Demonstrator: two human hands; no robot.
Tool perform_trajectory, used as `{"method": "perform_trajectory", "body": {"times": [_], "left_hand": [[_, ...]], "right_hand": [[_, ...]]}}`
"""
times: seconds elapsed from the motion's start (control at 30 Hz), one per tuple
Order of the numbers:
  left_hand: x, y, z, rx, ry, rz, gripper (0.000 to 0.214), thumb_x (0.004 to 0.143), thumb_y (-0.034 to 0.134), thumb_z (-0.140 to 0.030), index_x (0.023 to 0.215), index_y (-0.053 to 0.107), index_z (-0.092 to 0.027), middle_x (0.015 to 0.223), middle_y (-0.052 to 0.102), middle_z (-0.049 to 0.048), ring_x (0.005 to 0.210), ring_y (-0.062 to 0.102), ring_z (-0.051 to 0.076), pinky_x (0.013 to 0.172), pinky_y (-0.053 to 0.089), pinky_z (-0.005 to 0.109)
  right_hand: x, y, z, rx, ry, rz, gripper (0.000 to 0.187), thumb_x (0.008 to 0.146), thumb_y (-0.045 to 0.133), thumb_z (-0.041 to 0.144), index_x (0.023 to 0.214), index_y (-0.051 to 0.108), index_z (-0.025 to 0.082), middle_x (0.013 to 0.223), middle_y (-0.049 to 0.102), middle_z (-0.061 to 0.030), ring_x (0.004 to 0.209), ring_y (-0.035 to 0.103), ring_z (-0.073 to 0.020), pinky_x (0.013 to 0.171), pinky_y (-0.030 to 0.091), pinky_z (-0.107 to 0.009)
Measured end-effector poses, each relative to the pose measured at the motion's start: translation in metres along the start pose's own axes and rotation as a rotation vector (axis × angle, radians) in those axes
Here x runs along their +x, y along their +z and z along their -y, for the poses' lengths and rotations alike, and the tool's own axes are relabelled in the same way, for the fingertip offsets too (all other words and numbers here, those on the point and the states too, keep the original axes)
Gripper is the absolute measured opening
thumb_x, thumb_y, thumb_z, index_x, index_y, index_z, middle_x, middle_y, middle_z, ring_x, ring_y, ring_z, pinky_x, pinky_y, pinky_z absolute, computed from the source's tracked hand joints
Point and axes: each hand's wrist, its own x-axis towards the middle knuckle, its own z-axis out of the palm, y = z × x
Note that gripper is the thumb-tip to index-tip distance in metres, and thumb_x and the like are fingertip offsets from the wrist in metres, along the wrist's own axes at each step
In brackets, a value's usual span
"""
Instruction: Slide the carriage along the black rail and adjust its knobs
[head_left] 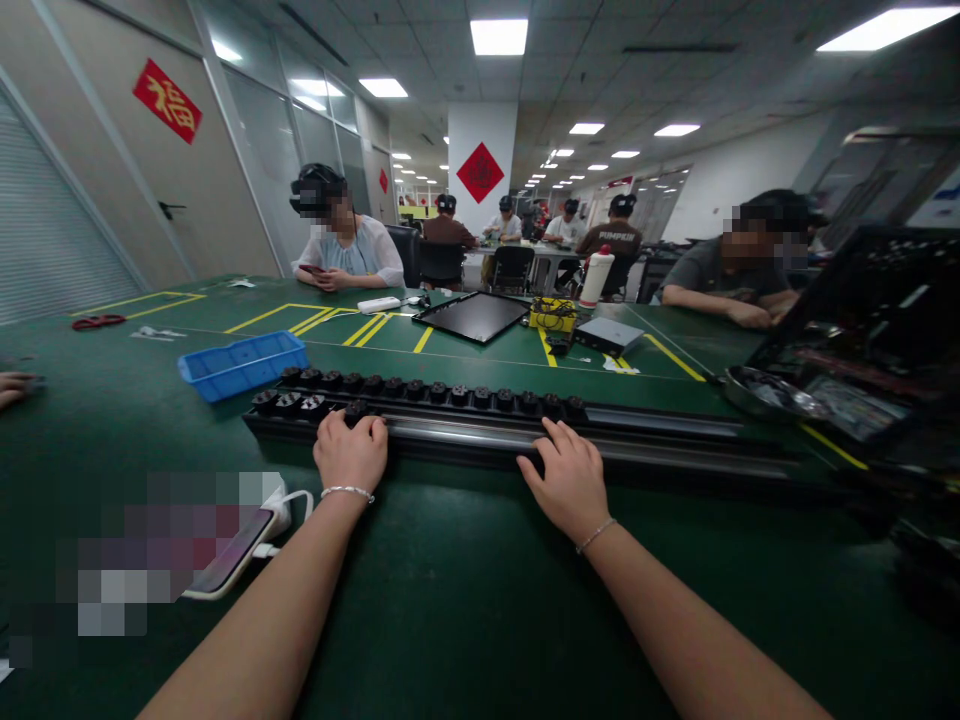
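Left hand: grip pinched around black socket. Right hand: grip loose, fingers spread, touching long rail.

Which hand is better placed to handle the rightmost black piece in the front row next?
Probably the left hand: its fingers are at that black piece, whereas the right hand is farther along, at a bare stretch of the front rail.

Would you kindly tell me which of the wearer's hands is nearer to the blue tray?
The left. The left hand is at the front rail, just right of the blue tray and nearer the camera; the right hand is farther right along that rail.
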Motion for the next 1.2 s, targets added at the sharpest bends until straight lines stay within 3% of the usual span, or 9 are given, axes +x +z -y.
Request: {"method": "perform_trajectory", "body": {"times": [0.27, 0.4, 0.63, 1.2], "left_hand": [[-0.001, -0.005, -0.003, -0.012, -0.009, 0.031, 0.035, 0.085, 0.038, -0.034, 0.097, 0.070, -0.025, 0.125, 0.045, 0.0150, 0.123, 0.034, 0.030, 0.097, 0.034, 0.045], [-0.001, -0.005, -0.002, -0.024, -0.015, 0.043, 0.034, 0.085, 0.038, -0.033, 0.097, 0.069, -0.027, 0.126, 0.043, 0.0132, 0.124, 0.033, 0.029, 0.097, 0.034, 0.046], [-0.001, -0.004, -0.002, -0.013, -0.017, 0.047, 0.035, 0.085, 0.039, -0.037, 0.101, 0.068, -0.027, 0.127, 0.042, 0.0125, 0.124, 0.032, 0.029, 0.097, 0.033, 0.046], [0.001, -0.004, -0.002, -0.050, -0.048, 0.067, 0.034, 0.085, 0.039, -0.037, 0.098, 0.069, -0.027, 0.126, 0.043, 0.0130, 0.124, 0.031, 0.031, 0.098, 0.033, 0.048]], "right_hand": [[-0.001, -0.001, 0.002, -0.072, 0.000, -0.014, 0.028, 0.084, 0.044, 0.042, 0.086, 0.059, 0.019, 0.132, 0.048, -0.0105, 0.122, 0.038, -0.0267, 0.094, 0.030, -0.043], [-0.001, -0.003, -0.002, -0.100, -0.099, 0.033, 0.028, 0.085, 0.042, 0.041, 0.090, 0.058, 0.019, 0.135, 0.045, -0.0099, 0.123, 0.037, -0.0278, 0.085, 0.035, -0.043], [0.000, -0.004, -0.010, -0.045, -0.126, 0.027, 0.028, 0.087, 0.039, 0.039, 0.087, 0.060, 0.020, 0.131, 0.050, -0.0103, 0.121, 0.041, -0.0259, 0.100, 0.024, -0.046], [-0.001, -0.006, -0.010, 0.008, -0.123, 0.029, 0.027, 0.085, 0.043, 0.036, 0.096, 0.062, 0.020, 0.132, 0.049, -0.0095, 0.124, 0.038, -0.0250, 0.100, 0.026, -0.042]]}}
